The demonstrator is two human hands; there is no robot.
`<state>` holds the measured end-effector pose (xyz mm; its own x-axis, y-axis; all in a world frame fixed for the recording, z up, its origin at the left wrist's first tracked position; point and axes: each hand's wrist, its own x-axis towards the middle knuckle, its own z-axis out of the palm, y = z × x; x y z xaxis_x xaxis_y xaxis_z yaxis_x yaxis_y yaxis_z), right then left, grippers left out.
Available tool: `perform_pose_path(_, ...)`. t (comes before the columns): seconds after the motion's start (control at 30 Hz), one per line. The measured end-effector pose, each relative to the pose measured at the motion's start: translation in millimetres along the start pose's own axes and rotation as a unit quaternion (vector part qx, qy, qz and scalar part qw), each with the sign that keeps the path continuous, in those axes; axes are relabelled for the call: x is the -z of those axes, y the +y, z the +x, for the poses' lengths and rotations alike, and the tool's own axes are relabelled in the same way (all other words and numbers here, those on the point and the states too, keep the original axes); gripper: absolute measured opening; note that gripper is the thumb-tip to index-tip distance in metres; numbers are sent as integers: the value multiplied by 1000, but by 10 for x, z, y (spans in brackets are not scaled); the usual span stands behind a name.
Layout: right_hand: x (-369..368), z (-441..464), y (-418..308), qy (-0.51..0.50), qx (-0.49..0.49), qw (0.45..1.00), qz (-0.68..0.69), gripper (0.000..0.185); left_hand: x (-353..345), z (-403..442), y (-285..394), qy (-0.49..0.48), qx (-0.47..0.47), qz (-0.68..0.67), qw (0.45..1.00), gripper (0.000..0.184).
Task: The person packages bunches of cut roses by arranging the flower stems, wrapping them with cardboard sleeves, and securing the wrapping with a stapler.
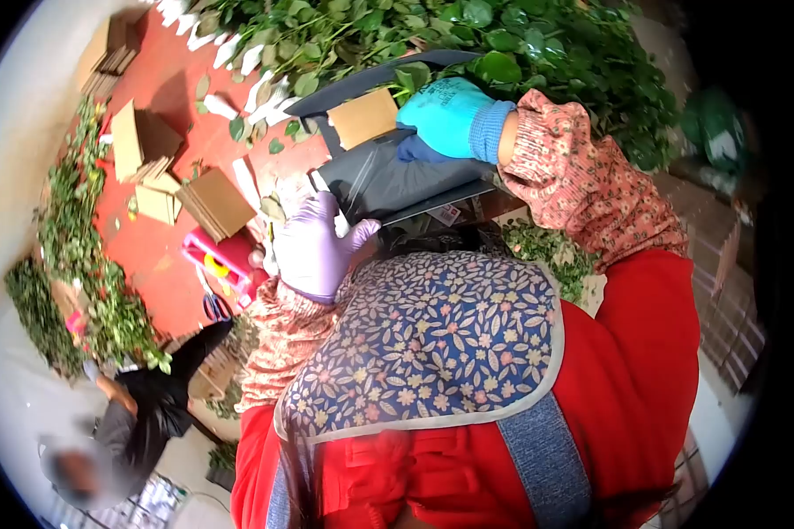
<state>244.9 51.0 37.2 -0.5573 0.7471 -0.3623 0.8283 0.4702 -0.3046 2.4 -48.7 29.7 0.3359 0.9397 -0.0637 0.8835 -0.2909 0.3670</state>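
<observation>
My left hand (pixel 311 249), in a thin purple glove, is at the near edge of a dark grey sheet-covered stand (pixel 375 181). Its thumb sticks out to the right, apart from the index finger; the other fingers are partly hidden. Small white pieces show beside its fingers. My right hand (pixel 450 119), in a turquoise coated glove with a blue cuff, lies over the stand's right part with fingers curled under. What they close on is hidden. Just left of that glove stands a brown cardboard piece (pixel 363 118). Green leaves touch the far side of the glove.
Leafy stems (pixel 538 44) are heaped at the back. On the red table (pixel 172 273) are folded cardboard pieces (pixel 216 203), a pink holder (pixel 225 263), scissors (pixel 214 307) and white sleeves (pixel 265 97). More greenery (pixel 106 300) lines its left edge. A person in dark clothes (pixel 146 414) stands at lower left.
</observation>
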Motion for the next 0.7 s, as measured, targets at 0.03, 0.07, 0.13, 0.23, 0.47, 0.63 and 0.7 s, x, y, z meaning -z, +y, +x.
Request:
perform_pose_path(0.03, -11, 43, 3, 1, 13, 1000, -1, 41, 16, -35, 20, -22, 40, -19, 999, 44)
perform_pose_path(0.07, -13, 73, -8, 1, 15, 1000, -4, 42, -7, -56, 8, -1, 55, -39, 998, 40)
perform_pose_path(0.13, -34, 136, -23, 1, 21, 1000, 1, 43, -83, -71, -72, 19, 82, -84, 993, 27)
perform_pose_path(0.23, -78, 203, -70, 13, 36, 999, 10, 43, -256, -178, -294, 22, 160, -367, 916, 18)
perform_pose_path(0.47, -34, 289, -183, -28, 22, 999, 24, 44, -622, -108, -610, 169, 151, -468, 854, 11)
perform_pose_path(0.63, -34, 319, -110, -17, 15, 999, 37, 46, -92, 128, -798, 392, 220, -398, 800, 16)
perform_pose_path(0.7, -30, 275, -84, -19, 15, 999, 37, 44, 175, 125, -276, 251, 76, -425, 866, 17)
